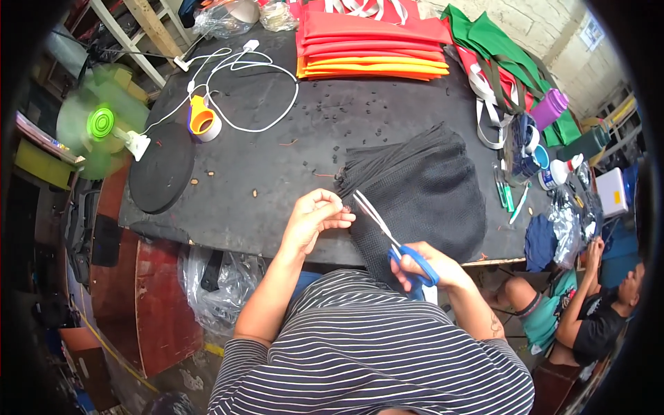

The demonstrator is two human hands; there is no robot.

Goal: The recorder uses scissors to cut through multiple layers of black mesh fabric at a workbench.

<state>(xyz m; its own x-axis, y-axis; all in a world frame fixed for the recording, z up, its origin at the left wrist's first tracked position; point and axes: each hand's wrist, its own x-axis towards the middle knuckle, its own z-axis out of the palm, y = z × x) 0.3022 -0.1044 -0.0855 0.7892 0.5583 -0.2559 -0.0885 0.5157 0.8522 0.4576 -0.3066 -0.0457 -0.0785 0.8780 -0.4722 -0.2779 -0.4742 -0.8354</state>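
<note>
My right hand (443, 268) is wrapped round the blue handles of a pair of scissors (375, 220). The blades point up and left, slightly apart, over a stack of black mesh fabric (432, 183) at the front of the table. My left hand (312, 220) is beside the stack's left edge, thumb and fingers pinched together. A tiny dark bit seems to be at its fingertips, too small to name. Folds and gathered edges run along the far left side of the mesh. Small black scraps (366, 107) are scattered beyond it.
On the black table (270, 159), folded red and orange bags (373, 45) are stacked at the back. A tape roll (205, 124), white cord (263, 129) and running green fan (102, 122) are on the left. Bottles, pens and a purple tumbler (550, 107) line the right; another person (588, 311) sits there.
</note>
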